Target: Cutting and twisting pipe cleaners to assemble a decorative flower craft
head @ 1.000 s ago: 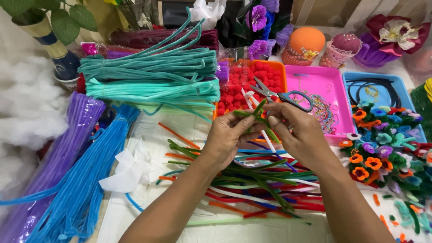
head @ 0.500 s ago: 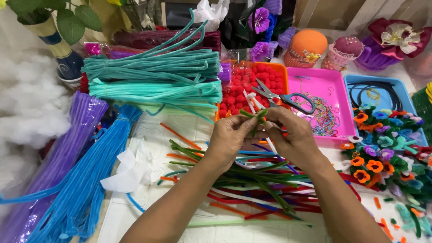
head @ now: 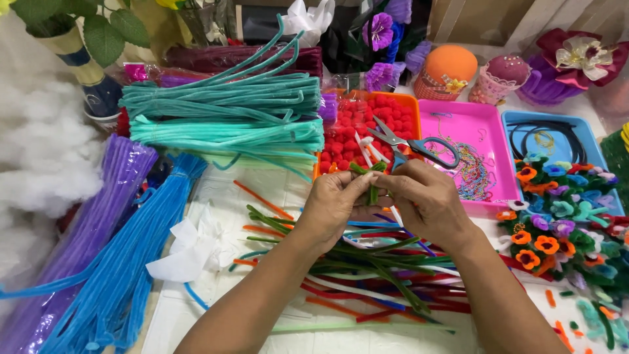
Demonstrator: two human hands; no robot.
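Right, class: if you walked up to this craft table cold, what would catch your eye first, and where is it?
First, the two hands at the centre, left hand and right hand, pinching a small green pipe cleaner piece between them. Behind them sits an orange tray of red pompoms with scissors lying across its right edge. On the left, long bundles of teal pipe cleaners and blue pipe cleaners fan out.

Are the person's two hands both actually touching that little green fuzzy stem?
Touching. The head view shows the left hand and right hand both pinching the green pipe cleaner with their fingertips, no gap visible.
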